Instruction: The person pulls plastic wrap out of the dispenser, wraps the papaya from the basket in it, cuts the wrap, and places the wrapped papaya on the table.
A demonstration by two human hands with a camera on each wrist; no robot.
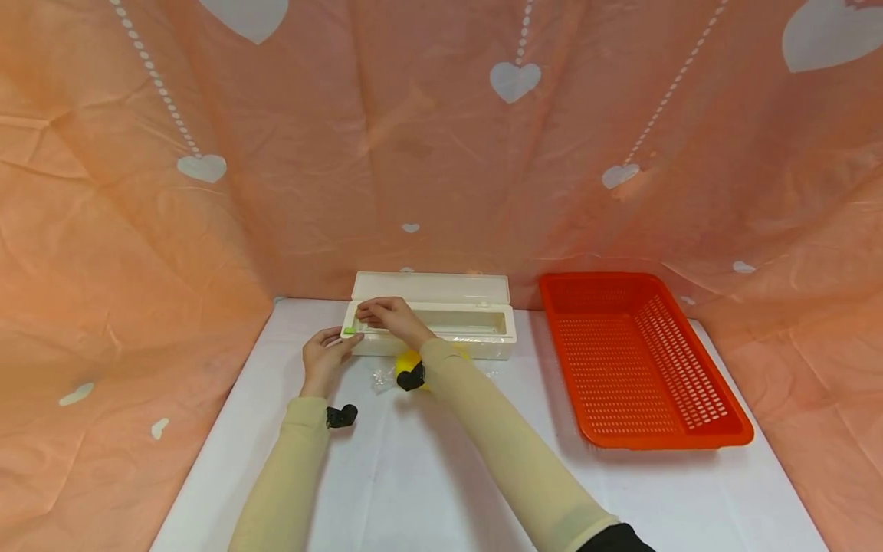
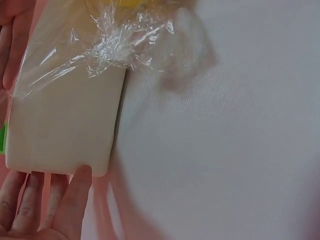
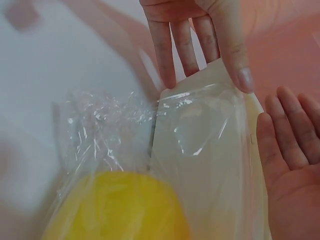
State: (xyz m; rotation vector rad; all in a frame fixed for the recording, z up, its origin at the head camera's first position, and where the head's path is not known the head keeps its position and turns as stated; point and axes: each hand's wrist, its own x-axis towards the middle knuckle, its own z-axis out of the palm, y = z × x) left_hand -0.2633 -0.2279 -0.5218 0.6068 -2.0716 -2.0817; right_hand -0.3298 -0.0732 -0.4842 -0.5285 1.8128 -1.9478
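Observation:
A long white lidded box [image 1: 476, 349], which looks like a cling film dispenser, stands with its lid [image 1: 431, 287] raised behind it. My left hand [image 1: 323, 363] holds its left end, thumb on the front and fingers along the end face. Over the left part of the opening is my right hand [image 1: 392, 316], its fingers fairly straight and fingertips close to a small green piece [image 1: 349, 331] on the rim. Clear film [image 3: 200, 127] hangs down the box's front. A yellow rounded thing [image 3: 120, 205] lies under this film, partly hidden by the right forearm in the head view.
A red perforated plastic basket [image 1: 610, 448] stands on the right of the white-covered table [image 1: 407, 475]. Crumpled film [image 1: 383, 379] lies in front of the box. Pink cloth [image 1: 441, 153] with white hearts hangs behind and along both sides.

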